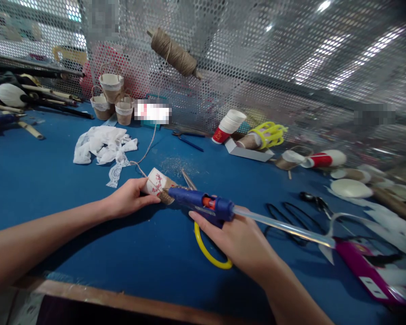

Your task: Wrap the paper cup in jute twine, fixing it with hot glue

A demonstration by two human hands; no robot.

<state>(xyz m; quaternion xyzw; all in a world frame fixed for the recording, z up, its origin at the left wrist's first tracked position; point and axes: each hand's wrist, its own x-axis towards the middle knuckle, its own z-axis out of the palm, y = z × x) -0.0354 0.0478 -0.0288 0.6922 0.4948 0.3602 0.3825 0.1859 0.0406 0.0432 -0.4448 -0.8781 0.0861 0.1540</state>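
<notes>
In my left hand (130, 197) is a small paper cup (154, 180), tipped on its side, white with a red print and partly wrapped in brown twine. Twine runs from the cup back across the table toward the spool (173, 52). My right hand (235, 234) grips a blue glue gun (201, 201), a long clear glue stick (284, 225) standing out of its rear. The gun's nozzle is at the twine-wrapped part of the cup; whether it touches, I cannot tell. Under the gun lie scissors with yellow handles (208, 255), partly hidden by my right hand.
White lace (99, 142) lies left of the cup. Twine-covered little baskets (111, 88) are stacked behind it. Pliers (189, 137), stacked paper cups (228, 126) and a yellow plastic piece (270, 134) sit near the mesh wall. A magenta power strip (365, 266) and black cable (287, 221) lie right.
</notes>
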